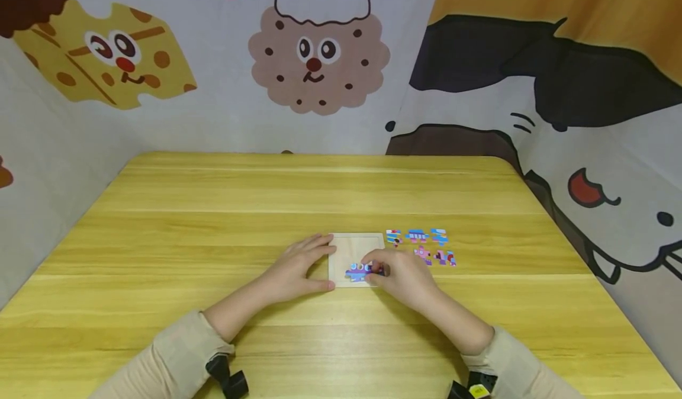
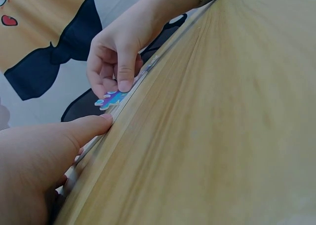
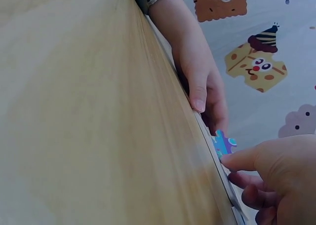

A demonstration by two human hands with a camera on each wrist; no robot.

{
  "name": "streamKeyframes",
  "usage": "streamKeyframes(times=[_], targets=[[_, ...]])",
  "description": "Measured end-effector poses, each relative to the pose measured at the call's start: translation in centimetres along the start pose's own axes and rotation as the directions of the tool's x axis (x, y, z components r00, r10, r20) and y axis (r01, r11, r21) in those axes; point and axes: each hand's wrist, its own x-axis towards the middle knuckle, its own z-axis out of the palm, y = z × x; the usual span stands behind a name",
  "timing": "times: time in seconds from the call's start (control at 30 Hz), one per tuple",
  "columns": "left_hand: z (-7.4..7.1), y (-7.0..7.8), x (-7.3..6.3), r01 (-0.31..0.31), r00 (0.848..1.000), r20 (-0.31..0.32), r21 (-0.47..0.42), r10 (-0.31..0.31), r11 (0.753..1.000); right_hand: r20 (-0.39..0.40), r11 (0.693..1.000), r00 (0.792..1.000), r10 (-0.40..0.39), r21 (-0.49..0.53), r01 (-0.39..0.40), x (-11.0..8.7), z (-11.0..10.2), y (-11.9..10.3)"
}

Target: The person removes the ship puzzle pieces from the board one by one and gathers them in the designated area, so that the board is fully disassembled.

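A square wooden puzzle tray (image 1: 343, 245) with a raised rim lies on the table. My right hand (image 1: 407, 277) pinches a blue and purple jigsaw piece (image 1: 356, 273) between thumb and fingers, over the lower part of the tray. In the left wrist view the piece (image 2: 111, 99) is tilted above the tray's surface. My left hand (image 1: 295, 269) rests at the tray's left side, its thumb at the near corner and its fingertips at the far corner. The right wrist view shows the left thumb (image 3: 198, 99) against the tray's edge.
Several loose jigsaw pieces, among them a blue one (image 1: 417, 235) and a pink one (image 1: 422, 255), lie right of the tray. The wooden table (image 1: 213, 192) reaches back to a cartoon-printed cloth (image 1: 213, 115).
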Motion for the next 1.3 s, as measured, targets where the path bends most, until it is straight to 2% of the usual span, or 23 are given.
streamKeyframes(times=[0.1,0.27,0.53,0.7,1.3], targets=[[0.0,-0.1,0.0,-0.004,1.000,0.001,0.002,0.004,1.000,-0.007,0.999,1.000,-0.004,0.037,0.004,-0.1,0.0,0.1],[0.0,0.0,0.0,-0.004,1.000,0.000,0.003,0.004,1.000,0.008,0.986,1.000,0.026,0.166,-0.027,-0.2,0.0,0.3],[0.0,0.0,0.0,-0.007,1.000,-0.001,0.004,0.007,1.000,0.017,0.938,0.997,0.070,0.338,-0.072,-0.1,-0.4,0.6],[0.1,0.0,0.1,-0.007,1.000,-0.004,0.012,0.007,1.000,0.020,0.896,0.996,0.091,0.434,-0.091,-0.1,-0.9,0.8],[0.0,-0.2,0.0,-0.012,1.000,0.005,0.013,0.012,1.000,-0.053,0.854,0.992,0.110,0.516,-0.067,-0.7,-2.5,2.2]])
